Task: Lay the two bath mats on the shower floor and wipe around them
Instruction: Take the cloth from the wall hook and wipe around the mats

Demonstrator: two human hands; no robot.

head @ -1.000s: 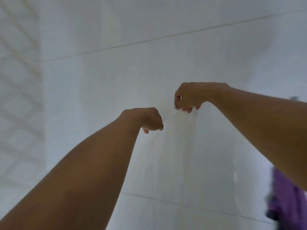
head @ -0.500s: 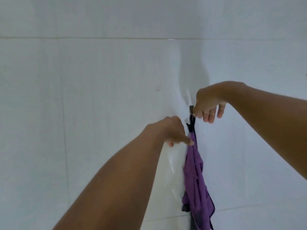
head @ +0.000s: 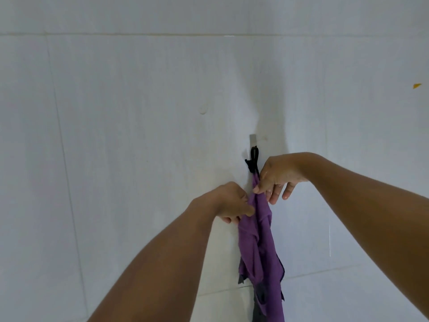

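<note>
Two bare hands meet in front of me at a limp purple cloth (head: 257, 247), a soft, matte rag that hangs in long vertical folds against the white tiled wall (head: 139, 135). My left hand (head: 228, 203) is closed on the cloth's left edge just below its top, thumb and fingers gathered into the fabric so it bunches there. My right hand (head: 277, 176) pinches the narrow upper neck of the cloth between thumb and forefinger, while its other three fingers hang loose and spread, apart from the fabric. The right hand sits slightly higher than the left, and the two nearly touch across the gathered neck.

Above the pinch, a thin black cord loop (head: 253, 160) runs up from the cloth and hooks over a small, flat, grey metal wall hook (head: 253, 139) fixed to the tile. Lower down, the cloth widens into ragged, uneven edges, with darker grey patches showing near its bottom, where it runs out of view.

The wall is smooth and glossy, made of large pale tiles with faint grout lines, one horizontal line near the top and another low down behind the cloth. A small orange fleck (head: 416, 85) marks the tile at far right. Neither bath mat nor the shower floor is in view from this angle, so I cannot tell where the mats lie.
</note>
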